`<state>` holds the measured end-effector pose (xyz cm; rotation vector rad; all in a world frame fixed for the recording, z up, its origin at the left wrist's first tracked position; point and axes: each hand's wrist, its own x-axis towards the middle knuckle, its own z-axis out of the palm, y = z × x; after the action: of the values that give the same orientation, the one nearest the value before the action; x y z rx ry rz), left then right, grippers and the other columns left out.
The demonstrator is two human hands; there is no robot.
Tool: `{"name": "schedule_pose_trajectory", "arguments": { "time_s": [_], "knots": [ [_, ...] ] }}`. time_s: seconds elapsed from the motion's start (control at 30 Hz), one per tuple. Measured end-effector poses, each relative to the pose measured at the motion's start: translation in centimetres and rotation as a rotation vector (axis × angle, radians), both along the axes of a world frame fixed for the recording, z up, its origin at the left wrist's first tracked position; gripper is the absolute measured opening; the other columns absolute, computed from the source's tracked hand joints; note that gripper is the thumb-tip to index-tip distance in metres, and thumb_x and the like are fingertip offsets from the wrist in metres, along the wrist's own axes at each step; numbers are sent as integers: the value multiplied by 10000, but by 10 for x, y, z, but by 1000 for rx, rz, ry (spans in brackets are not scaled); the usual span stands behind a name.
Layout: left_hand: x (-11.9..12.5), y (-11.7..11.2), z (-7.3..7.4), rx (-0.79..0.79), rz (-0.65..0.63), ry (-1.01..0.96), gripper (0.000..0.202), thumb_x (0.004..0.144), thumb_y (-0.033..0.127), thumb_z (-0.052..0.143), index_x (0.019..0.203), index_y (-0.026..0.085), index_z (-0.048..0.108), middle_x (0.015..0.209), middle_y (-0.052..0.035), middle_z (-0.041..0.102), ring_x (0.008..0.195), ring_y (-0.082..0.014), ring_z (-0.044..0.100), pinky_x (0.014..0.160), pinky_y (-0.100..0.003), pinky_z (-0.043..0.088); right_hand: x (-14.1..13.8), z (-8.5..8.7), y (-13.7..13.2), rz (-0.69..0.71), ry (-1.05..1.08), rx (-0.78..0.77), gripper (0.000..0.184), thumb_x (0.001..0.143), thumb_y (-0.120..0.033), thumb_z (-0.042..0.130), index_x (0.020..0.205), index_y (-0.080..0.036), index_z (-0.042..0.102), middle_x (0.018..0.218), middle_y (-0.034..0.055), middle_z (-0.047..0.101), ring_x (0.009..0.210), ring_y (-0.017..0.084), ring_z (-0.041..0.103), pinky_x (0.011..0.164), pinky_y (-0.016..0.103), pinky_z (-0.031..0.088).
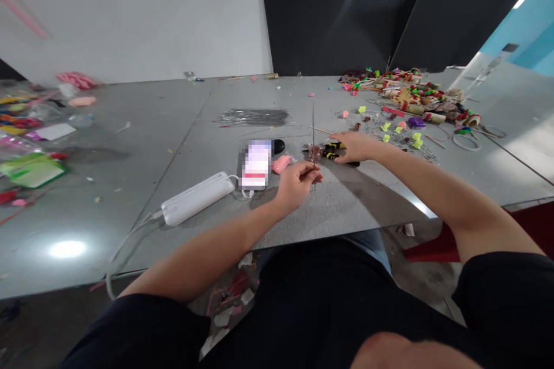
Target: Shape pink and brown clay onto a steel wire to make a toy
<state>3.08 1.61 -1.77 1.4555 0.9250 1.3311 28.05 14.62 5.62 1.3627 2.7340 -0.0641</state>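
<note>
My left hand [298, 183] is closed in a pinch on the lower end of a thin metal wire [313, 121] that stands upright from the grey table [182, 127]; a small pinkish piece [314, 153] sits on the wire just above my fingers. My right hand [352, 146] lies over black-and-yellow pliers [329, 154] on the table, its fingers curled onto them. A pink lump [281, 163] lies just left of my left hand.
A phone [256, 165] and a white power strip [197, 198] with its cable lie to the left. A bundle of metal wires [254, 117] lies behind. Colourful craft bits and sticks [411, 101] crowd the right; bright packets [26, 144] line the left edge.
</note>
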Motion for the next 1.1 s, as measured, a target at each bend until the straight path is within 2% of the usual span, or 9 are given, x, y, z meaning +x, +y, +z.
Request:
{"name": "schedule_pose_trajectory", "arguments": {
  "time_s": [0.13, 0.23, 0.37, 0.5, 0.57, 0.63, 0.77, 0.93, 1.1],
  "knots": [
    [2, -2, 0, 6, 3, -13, 289, 949, 435, 833, 1038, 163, 793, 894, -94, 862, 811, -201, 851, 820, -364, 749, -6, 4, -5, -60, -49, 175, 799, 913, -509, 710, 1578, -88, 575, 1496, 288, 668, 1338, 438, 640, 1057, 476, 518],
    [2, -2, 1, 3, 11, -25, 273, 958, 415, 817, 1053, 160, 796, 927, -104, 871, 840, -202, 858, 836, -358, 745, 1, 10, -6, -113, -71, 239, 720, 954, -455, 633, 1524, -19, 567, 1445, 328, 657, 1278, 440, 648, 1044, 485, 512],
    [2, -1, 1, -17, 10, -41, 225, 964, 364, 795, 1052, 157, 793, 919, -102, 870, 850, -204, 860, 844, -360, 744, 25, 15, -17, -77, -118, 166, 706, 994, -406, 559, 1578, -11, 533, 1456, 319, 667, 1270, 428, 668, 1043, 488, 532],
    [3, 2, 0, -35, 5, -61, 211, 961, 349, 791, 1040, 154, 795, 913, -99, 869, 845, -204, 856, 835, -359, 744, 49, 5, -47, -18, -162, 57, 739, 1036, -349, 501, 1694, -19, 431, 1450, 291, 693, 1249, 400, 713, 1043, 480, 558],
    [3, 3, -1, -38, 4, -67, 206, 960, 346, 793, 1034, 154, 800, 913, -97, 870, 848, -201, 855, 840, -357, 742, 56, -2, -64, 5, -176, 19, 770, 1006, -267, 524, 1723, -21, 388, 1452, 283, 696, 1233, 386, 729, 1033, 478, 569],
    [3, 3, -2, -38, 4, -66, 202, 955, 344, 800, 1029, 156, 805, 917, -97, 873, 854, -202, 856, 847, -358, 741, 60, -4, -76, 20, -173, -21, 759, 945, -184, 572, 1684, -53, 457, 1466, 264, 691, 1248, 377, 731, 1048, 474, 569],
    [2, 3, -2, -33, -14, -42, 206, 937, 356, 820, 1002, 161, 819, 924, -103, 879, 852, -216, 862, 851, -377, 747, 54, 5, -90, -28, -120, -74, 472, 946, -151, 592, 1410, -137, 677, 1355, 197, 735, 1186, 332, 747, 1008, 430, 569],
    [2, 1, -3, -20, -23, -1, 195, 922, 353, 830, 972, 165, 845, 919, -98, 880, 838, -223, 859, 884, -408, 746, 30, 16, -101, -89, -74, -25, 393, 984, -195, 566, 1362, -139, 657, 1336, 207, 733, 1123, 348, 738, 915, 440, 532],
    [1, 1, 1, 4, -26, 44, 128, 907, 301, 815, 921, 184, 866, 858, -71, 869, 793, -205, 828, 812, -355, 715, 5, 20, -113, -80, -105, -14, 413, 963, -186, 564, 1369, -149, 631, 1316, 190, 747, 1147, 368, 736, 925, 445, 508]
  ]
}}
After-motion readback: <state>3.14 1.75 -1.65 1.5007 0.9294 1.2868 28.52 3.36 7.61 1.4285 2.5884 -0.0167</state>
